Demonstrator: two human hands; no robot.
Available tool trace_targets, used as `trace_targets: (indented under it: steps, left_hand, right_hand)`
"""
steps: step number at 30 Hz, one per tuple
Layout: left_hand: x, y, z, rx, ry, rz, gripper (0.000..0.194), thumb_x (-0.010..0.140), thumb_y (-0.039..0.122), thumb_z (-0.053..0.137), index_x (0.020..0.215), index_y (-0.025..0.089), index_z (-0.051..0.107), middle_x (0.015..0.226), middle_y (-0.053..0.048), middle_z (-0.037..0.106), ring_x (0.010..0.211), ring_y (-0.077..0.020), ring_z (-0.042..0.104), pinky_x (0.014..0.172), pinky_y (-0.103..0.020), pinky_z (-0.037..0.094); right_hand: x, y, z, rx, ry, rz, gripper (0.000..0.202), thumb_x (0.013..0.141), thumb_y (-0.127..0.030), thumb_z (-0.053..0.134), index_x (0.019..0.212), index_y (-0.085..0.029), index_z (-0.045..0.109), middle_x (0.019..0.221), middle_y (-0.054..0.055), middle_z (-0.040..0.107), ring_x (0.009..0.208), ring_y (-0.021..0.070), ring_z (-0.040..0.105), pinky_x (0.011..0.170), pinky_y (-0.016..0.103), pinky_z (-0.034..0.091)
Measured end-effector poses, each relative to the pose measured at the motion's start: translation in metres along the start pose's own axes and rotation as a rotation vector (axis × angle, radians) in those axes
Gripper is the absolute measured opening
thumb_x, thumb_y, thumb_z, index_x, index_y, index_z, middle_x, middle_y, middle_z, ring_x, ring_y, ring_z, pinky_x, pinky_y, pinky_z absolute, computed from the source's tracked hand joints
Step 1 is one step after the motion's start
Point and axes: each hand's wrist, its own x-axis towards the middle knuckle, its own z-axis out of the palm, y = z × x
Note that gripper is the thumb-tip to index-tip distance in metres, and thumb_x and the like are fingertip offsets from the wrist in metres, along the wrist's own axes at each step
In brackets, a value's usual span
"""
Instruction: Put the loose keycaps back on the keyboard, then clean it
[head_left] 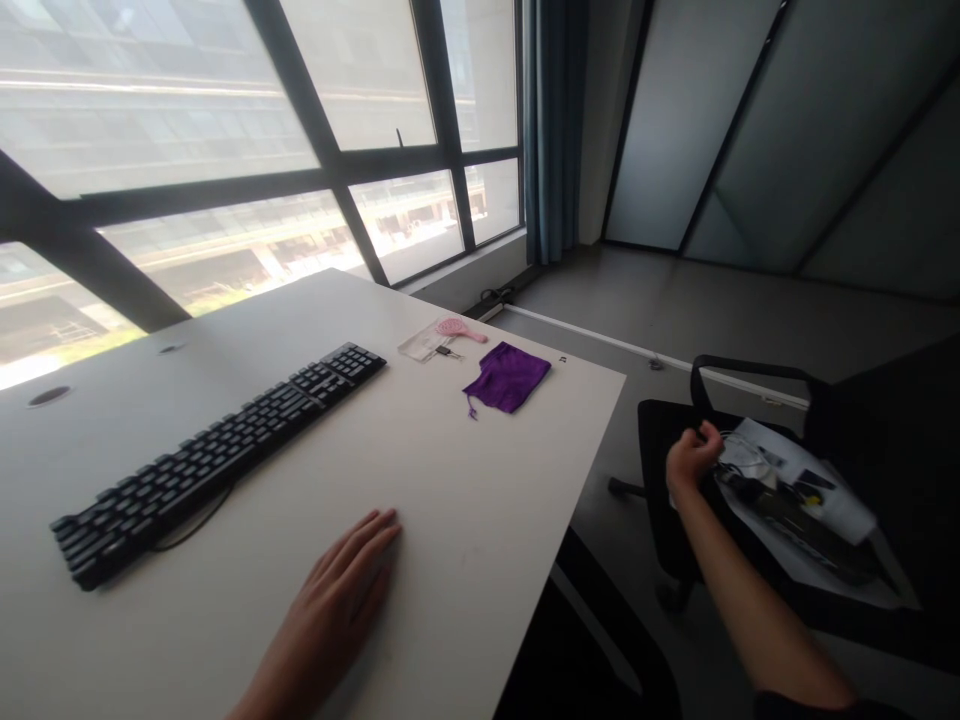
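Observation:
My left hand [341, 590] lies on the white table with its fingers stretched out and holds nothing. Off to the right, my right hand [694, 458] is over the chair seat, its fingers curled beside a pile of papers [806, 480] and a dark object [802, 525]; whatever it grips is too small to name. A purple drawstring pouch [510, 377] lies near the table's far right edge. Behind it are a pink hairbrush [459, 329], a clear plastic bag [421, 343] and a small black clip-like item [448, 352].
A black keyboard [225, 450] with its cable runs diagonally across the left of the white table [450, 560]. The black office chair [660, 425] with armrests stands right of the table. Windows and a blue curtain [553, 130] are behind.

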Motion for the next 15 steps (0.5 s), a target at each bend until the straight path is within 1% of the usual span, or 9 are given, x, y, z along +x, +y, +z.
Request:
trace_targets:
  steps: [1,2,4,6,8,10,11,13,15]
  left_hand:
    - [0.0,0.0,0.0,-0.001,0.004,0.0,0.042,0.099,0.035,0.05,0.14,0.028,0.055,0.145,-0.006,0.058,0.134,-0.0273,0.055,0.106,-0.042,0.053]
    - [0.0,0.0,0.0,-0.002,0.009,0.001,0.042,0.099,0.035,0.05,0.14,0.028,0.055,0.144,-0.006,0.059,0.134,-0.0271,0.056,0.106,-0.042,0.053]
    - [0.001,0.0,0.0,-0.004,0.011,0.002,0.041,0.099,0.035,0.05,0.139,0.027,0.055,0.144,-0.007,0.059,0.133,-0.0271,0.056,0.106,-0.042,0.054]
    - [0.002,0.0,-0.001,-0.003,0.008,0.007,0.041,0.099,0.035,0.051,0.139,0.027,0.055,0.143,-0.007,0.059,0.133,-0.0272,0.056,0.105,-0.042,0.054]
    - [0.003,0.001,-0.003,-0.002,0.003,0.007,0.041,0.099,0.034,0.051,0.139,0.027,0.055,0.143,-0.007,0.06,0.133,-0.0273,0.056,0.105,-0.042,0.054]
    - [0.003,0.002,-0.003,-0.012,0.002,0.001,0.041,0.099,0.033,0.051,0.139,0.026,0.055,0.143,-0.008,0.059,0.133,-0.0275,0.056,0.106,-0.043,0.053]
    - [0.003,0.002,-0.003,-0.028,-0.001,-0.004,0.04,0.099,0.032,0.05,0.138,0.026,0.056,0.143,-0.009,0.06,0.133,-0.0277,0.056,0.106,-0.043,0.052]
    - [0.0,-0.001,0.001,-0.081,0.004,-0.029,0.036,0.098,0.03,0.05,0.132,0.025,0.06,0.137,-0.01,0.063,0.127,-0.0277,0.059,0.105,-0.042,0.053]
    - [-0.005,-0.006,0.009,-0.128,0.042,-0.086,0.03,0.095,0.03,0.049,0.12,0.025,0.065,0.119,-0.009,0.071,0.113,-0.0271,0.066,0.097,-0.038,0.056]
  right_hand:
    - [-0.002,-0.03,-0.001,0.076,0.002,-0.06,0.043,0.09,-0.026,0.042,0.13,-0.016,0.05,0.126,0.017,0.055,0.111,0.0253,0.059,0.095,0.043,0.051]
    - [-0.01,-0.063,-0.007,0.25,-0.01,-0.171,0.04,0.09,-0.026,0.046,0.128,-0.016,0.052,0.123,0.015,0.057,0.104,0.0243,0.06,0.092,0.043,0.052]
    - [-0.045,-0.132,-0.027,0.513,-0.101,-0.397,0.032,0.093,-0.029,0.048,0.122,-0.018,0.056,0.117,0.012,0.058,0.098,0.0222,0.06,0.089,0.041,0.051]
    - [-0.096,-0.195,-0.053,0.689,-0.319,-0.597,0.021,0.096,-0.026,0.046,0.112,-0.02,0.059,0.113,0.01,0.06,0.1,0.021,0.06,0.089,0.039,0.051]
    - [-0.151,-0.243,-0.075,0.763,-0.644,-0.768,0.017,0.098,-0.021,0.046,0.106,-0.021,0.061,0.11,0.008,0.062,0.105,0.0205,0.06,0.093,0.038,0.05]
    - [-0.199,-0.275,-0.089,0.751,-0.943,-0.996,0.015,0.095,-0.02,0.052,0.107,-0.02,0.062,0.108,0.007,0.064,0.108,0.0202,0.06,0.097,0.037,0.049]
    - [-0.219,-0.286,-0.092,0.699,-1.045,-1.095,0.015,0.095,-0.021,0.056,0.108,-0.019,0.062,0.11,0.008,0.065,0.108,0.0204,0.06,0.097,0.037,0.049]
    - [-0.253,-0.299,-0.094,0.552,-1.154,-1.272,0.02,0.095,-0.028,0.059,0.112,-0.018,0.063,0.116,0.009,0.064,0.107,0.0226,0.06,0.093,0.039,0.051]
    - [-0.282,-0.307,-0.091,0.451,-1.19,-1.473,0.024,0.096,-0.037,0.059,0.11,-0.018,0.064,0.113,0.01,0.065,0.102,0.0253,0.061,0.087,0.041,0.053]
